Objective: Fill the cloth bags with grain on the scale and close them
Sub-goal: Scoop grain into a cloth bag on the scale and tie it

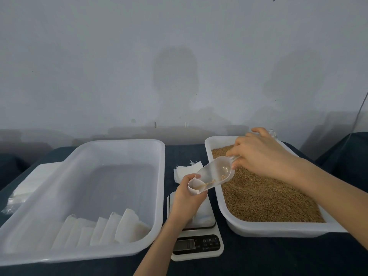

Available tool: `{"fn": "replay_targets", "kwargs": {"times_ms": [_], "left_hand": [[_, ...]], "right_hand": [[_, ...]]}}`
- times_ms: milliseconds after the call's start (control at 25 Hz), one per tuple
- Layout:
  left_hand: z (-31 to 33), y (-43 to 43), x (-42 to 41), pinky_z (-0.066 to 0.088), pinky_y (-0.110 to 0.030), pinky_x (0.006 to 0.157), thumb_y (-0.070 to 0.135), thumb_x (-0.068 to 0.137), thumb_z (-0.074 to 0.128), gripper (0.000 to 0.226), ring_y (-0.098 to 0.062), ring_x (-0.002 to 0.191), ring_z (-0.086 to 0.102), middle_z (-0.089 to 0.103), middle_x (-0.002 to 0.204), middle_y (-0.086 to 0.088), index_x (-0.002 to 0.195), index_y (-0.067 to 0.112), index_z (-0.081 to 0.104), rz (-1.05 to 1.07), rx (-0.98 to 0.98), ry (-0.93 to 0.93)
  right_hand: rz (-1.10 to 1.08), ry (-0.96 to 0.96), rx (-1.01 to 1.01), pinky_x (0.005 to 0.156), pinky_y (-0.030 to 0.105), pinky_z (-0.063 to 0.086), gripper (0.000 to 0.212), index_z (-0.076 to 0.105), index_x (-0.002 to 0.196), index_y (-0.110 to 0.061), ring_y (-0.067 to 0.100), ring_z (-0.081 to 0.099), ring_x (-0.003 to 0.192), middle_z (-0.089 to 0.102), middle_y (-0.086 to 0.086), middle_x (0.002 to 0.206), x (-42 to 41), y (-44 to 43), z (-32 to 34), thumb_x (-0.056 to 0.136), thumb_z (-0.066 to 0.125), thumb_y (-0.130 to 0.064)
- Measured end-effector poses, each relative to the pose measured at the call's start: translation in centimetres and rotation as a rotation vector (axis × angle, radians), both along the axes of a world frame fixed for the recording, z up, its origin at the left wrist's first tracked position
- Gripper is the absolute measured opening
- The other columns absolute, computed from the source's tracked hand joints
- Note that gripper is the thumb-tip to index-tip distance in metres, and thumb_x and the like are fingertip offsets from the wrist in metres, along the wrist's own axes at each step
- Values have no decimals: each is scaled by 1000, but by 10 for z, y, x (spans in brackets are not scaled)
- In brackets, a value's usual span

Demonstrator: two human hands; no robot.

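Dark blue table [278, 259], grey wall behind. Over the scale [197, 243], held upright with its mouth open: a small white bag [193, 185], gripped round its side by the curled left hand [187, 199]. Hidden by that hand whether its bottom rests on the platform. Tipped into the mouth, the lip of a clear scoop [216, 175], a few grains sliding down it. Pinched at the handle by the right hand [258, 154], fingers curled, above the grain [268, 200]. Right of the scale, a white tray [258, 229] full of that grain. Behind the scale, a small stack of flat bags [182, 173]. To the left, a large translucent bin [119, 253] with a row of white bags [111, 228] along its near end. Beyond its left edge, a clear packet [29, 184].
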State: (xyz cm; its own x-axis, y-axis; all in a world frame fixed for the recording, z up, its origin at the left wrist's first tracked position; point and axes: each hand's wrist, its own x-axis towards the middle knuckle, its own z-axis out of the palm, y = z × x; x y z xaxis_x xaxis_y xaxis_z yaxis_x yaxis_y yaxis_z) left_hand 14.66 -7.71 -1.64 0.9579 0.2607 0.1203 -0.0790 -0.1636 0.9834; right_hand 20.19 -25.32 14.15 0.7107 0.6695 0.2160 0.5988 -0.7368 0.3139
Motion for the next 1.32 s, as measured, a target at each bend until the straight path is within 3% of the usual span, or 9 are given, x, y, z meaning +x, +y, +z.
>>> {"fn": "replay_targets", "kwargs": {"times_ms": [360, 480, 640, 720, 800, 880, 960, 1120, 1320], "left_hand": [[-3, -1, 2, 46, -8, 63, 24, 81, 71, 43, -6, 93, 60, 59, 101, 17, 116, 36, 49, -7, 28, 2], [-4, 0, 2, 44, -2, 62, 24, 82, 71, 42, 0, 93, 59, 59, 101, 20, 114, 39, 49, -1, 33, 3], [-5, 0, 0, 41, 1, 59, 26, 82, 71, 44, -4, 93, 58, 57, 101, 20, 119, 36, 49, 13, 58, 12], [-4, 0, -1, 41, 1, 59, 26, 82, 71, 45, -4, 93, 57, 55, 102, 21, 119, 37, 48, 11, 66, 12], [-5, 0, 0, 43, -2, 62, 26, 82, 71, 47, -7, 97, 57, 55, 107, 18, 121, 37, 47, 10, 80, 15], [-5, 1, 1, 44, -5, 66, 26, 83, 71, 48, -10, 100, 57, 56, 111, 13, 123, 35, 47, 10, 86, 18], [-6, 1, 1, 44, -5, 67, 26, 83, 71, 48, -10, 100, 57, 56, 111, 13, 123, 35, 47, 8, 82, 18], [-7, 2, 1, 44, -5, 65, 27, 82, 71, 48, -9, 99, 58, 57, 110, 13, 123, 34, 47, 10, 81, 19], [-9, 5, 1, 47, -7, 68, 28, 81, 71, 48, -11, 99, 59, 58, 108, 13, 122, 35, 47, 4, 74, 11]], "right_hand": [[6, -6, 38, 106, 39, 18, 30, 61, 113, -44, 15, 51, 105, 62, -10, 105, 6, -7, -4, 85, 55, -53], [-24, 86, 114, 104, 37, 22, 31, 61, 114, -47, 14, 54, 104, 60, -14, 99, 9, -14, -6, 84, 57, -53], [-139, 366, 345, 89, 36, 48, 50, 60, 110, -49, 10, 61, 91, 63, -21, 104, 19, -38, -10, 66, 49, -69], [-185, 365, 404, 76, 29, 54, 49, 60, 110, -48, 4, 63, 83, 66, -19, 108, 24, -54, -15, 66, 50, -67], [-264, 296, 422, 72, 28, 53, 40, 60, 113, -44, 4, 62, 88, 67, -15, 110, 29, -74, -21, 75, 56, -59], [-387, 198, 369, 92, 44, 48, 41, 59, 116, -45, 16, 61, 105, 67, -12, 113, 34, -94, -24, 79, 57, -61], [-459, 130, 235, 105, 45, 33, 40, 57, 119, -46, 20, 57, 112, 65, -9, 118, 35, -108, -29, 82, 54, -60], [-443, 23, -23, 108, 42, 23, 34, 56, 116, -51, 9, 56, 106, 64, -15, 111, 29, -111, -51, 83, 54, -57], [-405, 147, 54, 109, 40, 18, 37, 56, 116, -49, 6, 50, 113, 60, -20, 113, 25, -99, -85, 80, 55, -57]]}}
